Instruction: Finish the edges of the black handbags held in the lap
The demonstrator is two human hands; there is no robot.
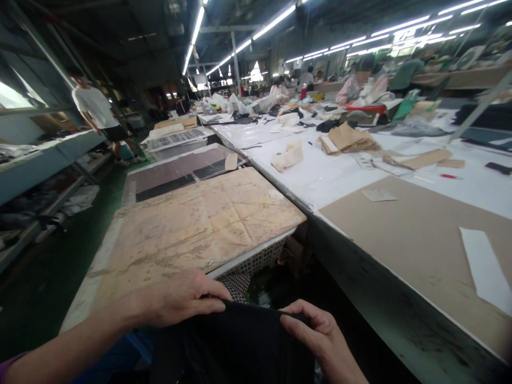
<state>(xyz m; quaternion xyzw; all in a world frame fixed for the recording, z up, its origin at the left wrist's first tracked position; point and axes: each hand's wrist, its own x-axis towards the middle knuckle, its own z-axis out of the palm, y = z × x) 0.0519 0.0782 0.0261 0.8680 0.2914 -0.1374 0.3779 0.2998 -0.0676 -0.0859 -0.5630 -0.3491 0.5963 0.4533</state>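
Note:
A piece of black fabric (248, 341) hangs between my hands at the bottom of the head view, its upper edge drawn fairly straight. My left hand (188, 298) pinches that edge between thumb and fingers, close to the near side of a worn tan board (200, 224). On the other end, my right hand (314, 328) grips the same edge with the thumb on top and fingers behind. The lower part of the cloth runs out of the picture. Just behind the edge shows a small checked cloth (236, 285).
A long white worktable (296, 186) runs along the right, with brown paper pieces (348, 138) and a tan sheet (400, 229) on it. Under the board is a perforated crate (260, 258). A person (96, 109) stands in the left aisle; another (360, 85) sits across the table.

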